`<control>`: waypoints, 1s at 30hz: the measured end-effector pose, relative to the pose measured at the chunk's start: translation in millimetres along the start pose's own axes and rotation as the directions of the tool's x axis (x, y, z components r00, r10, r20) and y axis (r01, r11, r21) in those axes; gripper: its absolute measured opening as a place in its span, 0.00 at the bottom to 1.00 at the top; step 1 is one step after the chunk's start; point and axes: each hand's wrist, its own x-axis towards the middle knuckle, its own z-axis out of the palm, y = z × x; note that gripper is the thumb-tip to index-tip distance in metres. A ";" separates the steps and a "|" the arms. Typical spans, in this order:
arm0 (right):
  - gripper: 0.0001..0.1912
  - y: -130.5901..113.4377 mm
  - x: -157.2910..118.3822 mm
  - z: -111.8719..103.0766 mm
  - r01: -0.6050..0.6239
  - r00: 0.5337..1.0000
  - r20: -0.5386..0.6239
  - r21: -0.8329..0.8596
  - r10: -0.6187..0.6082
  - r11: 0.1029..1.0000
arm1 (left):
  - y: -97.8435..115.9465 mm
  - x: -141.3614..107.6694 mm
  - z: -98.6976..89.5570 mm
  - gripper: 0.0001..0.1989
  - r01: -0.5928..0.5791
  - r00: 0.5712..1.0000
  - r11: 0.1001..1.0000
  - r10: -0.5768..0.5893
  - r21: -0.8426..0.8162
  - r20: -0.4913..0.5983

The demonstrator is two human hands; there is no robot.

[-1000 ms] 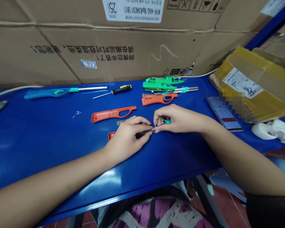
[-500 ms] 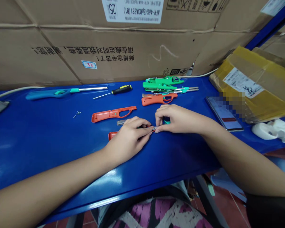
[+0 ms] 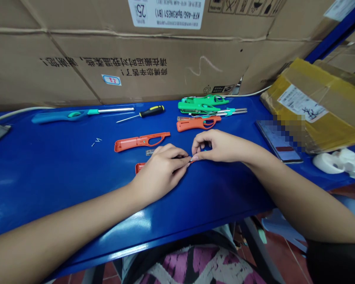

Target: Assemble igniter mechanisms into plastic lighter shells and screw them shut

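Observation:
My left hand (image 3: pixel 165 167) is closed over an orange lighter casing half (image 3: pixel 140 167), whose rounded end sticks out to the left; the rest is hidden. My right hand (image 3: pixel 208 146) pinches at the casing's narrow end, its thumb and forefinger almost touching my left fingertips. What it grips there is too small and covered to make out. A bit of teal shows beneath the right fingers. Behind my left hand lies a clear fuel tank (image 3: pixel 150 152), partly covered. Just beyond is another orange casing half (image 3: pixel 142 142) with its hollow side up.
Along the back lie a blue long-necked lighter (image 3: pixel 62 116), a screwdriver (image 3: pixel 152 111), green lighter parts (image 3: pixel 201 105) and another orange lighter body (image 3: pixel 195 124). Small screws (image 3: pixel 96 141) are at left. A phone (image 3: pixel 279 142), a taped parcel (image 3: pixel 316 106) and a white roll (image 3: pixel 328 162) stand right.
My right fingers have shifted slightly left, closer to my left fingertips, and cover more of the small part and the teal piece. My left hand stays almost still.

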 end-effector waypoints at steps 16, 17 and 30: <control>0.13 -4.0 -5.9 -8.9 0.004 1.000 0.005 0.045 -0.004 0.999 | 6.8 2.7 -11.5 0.12 0.035 0.996 0.997 -0.040 -0.068 -0.075; 0.13 -4.6 -5.7 -7.8 0.022 1.000 -0.020 0.045 -0.021 0.999 | 8.3 4.0 -18.0 0.12 0.042 0.996 0.998 -0.045 -0.047 -0.070; 0.02 -20.8 -6.2 24.3 0.475 0.868 -0.034 -0.234 -0.495 0.848 | 7.9 -40.4 -54.1 0.05 0.135 0.983 0.985 -0.147 0.110 0.108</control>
